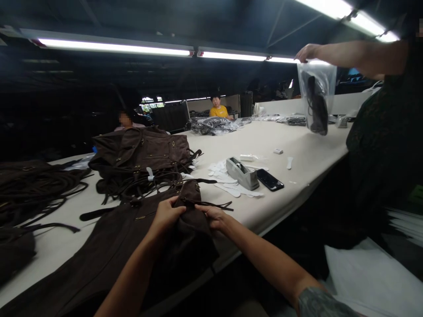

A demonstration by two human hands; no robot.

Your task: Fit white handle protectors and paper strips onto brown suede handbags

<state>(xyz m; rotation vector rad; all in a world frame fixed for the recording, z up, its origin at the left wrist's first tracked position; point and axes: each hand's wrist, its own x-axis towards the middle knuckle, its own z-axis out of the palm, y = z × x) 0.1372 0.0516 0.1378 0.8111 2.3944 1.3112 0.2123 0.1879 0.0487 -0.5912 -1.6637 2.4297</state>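
Note:
A dark brown fabric bag (132, 237) with straps, zips and metal fittings lies along the near edge of the table, its right end hanging towards me. My left hand (167, 215) is closed on the fabric near the small zip, thumb on top. At the bag's right side, the fingers of my right hand (211, 215) pinch its edge beside a thin dark cord (218, 205). What lies under the fingers is hidden. Just beyond my hands, a stack of similar brown bags (142, 152) stands with loose straps around it.
Right of the stack sit a grey tape dispenser (243, 174), a black phone (270, 179) and white strips (228, 187). More brown straps and fabric (29, 189) lie left. A co-worker at right holds up a clear plastic bag (316, 97) with a dark item inside. White sheets (373, 273) lie lower right.

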